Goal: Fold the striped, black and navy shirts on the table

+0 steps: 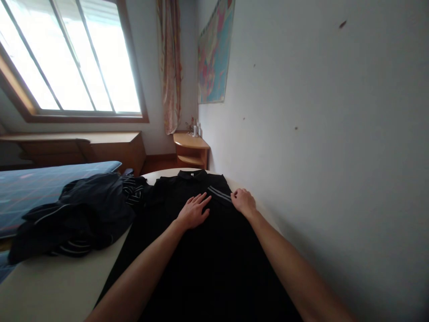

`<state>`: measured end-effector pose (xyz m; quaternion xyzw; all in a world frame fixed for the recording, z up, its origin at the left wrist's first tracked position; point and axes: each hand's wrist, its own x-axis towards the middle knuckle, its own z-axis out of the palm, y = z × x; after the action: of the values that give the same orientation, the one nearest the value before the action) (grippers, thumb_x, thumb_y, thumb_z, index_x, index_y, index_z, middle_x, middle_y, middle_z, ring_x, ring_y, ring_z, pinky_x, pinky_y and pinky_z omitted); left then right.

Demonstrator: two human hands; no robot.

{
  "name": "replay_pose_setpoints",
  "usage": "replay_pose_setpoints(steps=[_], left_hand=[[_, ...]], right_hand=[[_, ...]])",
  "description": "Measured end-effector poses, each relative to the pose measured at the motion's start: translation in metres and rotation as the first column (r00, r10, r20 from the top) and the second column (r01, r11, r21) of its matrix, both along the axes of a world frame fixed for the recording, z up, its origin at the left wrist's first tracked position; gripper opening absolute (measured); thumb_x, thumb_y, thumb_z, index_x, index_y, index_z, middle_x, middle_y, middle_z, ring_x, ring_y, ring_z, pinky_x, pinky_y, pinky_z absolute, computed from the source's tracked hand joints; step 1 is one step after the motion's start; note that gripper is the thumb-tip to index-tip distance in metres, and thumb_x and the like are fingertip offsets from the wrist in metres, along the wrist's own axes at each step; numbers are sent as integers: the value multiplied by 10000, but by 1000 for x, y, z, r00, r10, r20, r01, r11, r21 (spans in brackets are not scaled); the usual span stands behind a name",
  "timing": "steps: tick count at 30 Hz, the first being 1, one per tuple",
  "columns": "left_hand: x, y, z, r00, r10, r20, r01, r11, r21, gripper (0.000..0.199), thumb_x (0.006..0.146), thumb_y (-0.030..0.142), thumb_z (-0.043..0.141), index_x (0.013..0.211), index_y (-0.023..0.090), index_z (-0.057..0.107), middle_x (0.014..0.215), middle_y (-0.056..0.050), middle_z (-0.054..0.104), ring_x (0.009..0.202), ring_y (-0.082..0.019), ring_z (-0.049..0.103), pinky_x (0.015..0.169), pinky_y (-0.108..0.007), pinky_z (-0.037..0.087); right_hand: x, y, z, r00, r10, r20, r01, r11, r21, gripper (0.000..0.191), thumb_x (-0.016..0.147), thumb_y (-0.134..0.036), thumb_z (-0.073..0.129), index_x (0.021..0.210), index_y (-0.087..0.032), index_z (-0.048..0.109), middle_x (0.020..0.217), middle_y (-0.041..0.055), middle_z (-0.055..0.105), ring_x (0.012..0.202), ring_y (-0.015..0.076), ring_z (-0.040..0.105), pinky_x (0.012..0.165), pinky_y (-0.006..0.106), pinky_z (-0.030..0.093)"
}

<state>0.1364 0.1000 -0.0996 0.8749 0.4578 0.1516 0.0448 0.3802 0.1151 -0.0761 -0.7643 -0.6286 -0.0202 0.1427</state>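
Observation:
A black collared shirt [214, 259] lies spread over a pale table, its collar at the far end. My left hand [194, 211] rests on the chest of the shirt with its fingers spread. At the right edge my right hand [243, 201] has its fingers closed on the sleeve, by the end of two grey stripes. The left sleeve lies beside a heap of dark clothes.
The pale table [63, 286] carries a heap of dark clothes [97, 210] at left, partly over a blue bed [43, 179]. A white wall [318, 156] runs close along the right. A small corner shelf [191, 141] and a wooden desk [117, 136] stand beyond.

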Motion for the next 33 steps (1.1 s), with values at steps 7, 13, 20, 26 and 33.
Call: replay_pose_setpoints(steps=[7,13,20,26,33], left_hand=[[6,-1,13,994,-20,-110,25,999,44,608,925,390,459,1521,297,375,1610,-64,300,1386,-339,385,1099,-534,300],[11,2,18,981,-30,-190,35,999,24,632,913,400,436,1528,269,371,1587,-76,349,1344,-381,395,1054,-563,315],[17,1,14,986,28,-163,-32,999,-19,612,923,437,419,1515,286,395,1596,-74,331,1386,-385,347,1091,-578,263],[16,2,7,992,41,-118,-45,999,-28,593,932,446,398,1511,315,394,1603,-47,322,1408,-364,330,1114,-557,244],[14,2,3,994,58,95,-48,994,-99,609,887,357,457,1486,253,432,1564,-34,399,1441,-317,299,1175,-506,188]], right_hand=[[20,0,1,1000,-14,-23,11,992,-128,353,952,-394,494,997,-143,738,1094,180,719,1029,268,677,837,316,477],[26,1,1,998,-20,-65,13,994,-111,351,982,-394,461,1061,-152,703,1089,174,724,1030,256,679,821,305,471],[27,3,13,974,25,-226,-44,996,-76,266,866,-402,656,1021,-189,698,1006,78,753,908,190,699,751,242,465],[8,3,29,937,117,-330,-108,993,44,214,823,-372,718,930,-187,716,897,64,762,826,182,702,707,240,461],[-33,7,43,866,270,-421,-232,963,140,202,794,-374,753,873,-194,708,832,38,744,769,165,690,678,233,468]])
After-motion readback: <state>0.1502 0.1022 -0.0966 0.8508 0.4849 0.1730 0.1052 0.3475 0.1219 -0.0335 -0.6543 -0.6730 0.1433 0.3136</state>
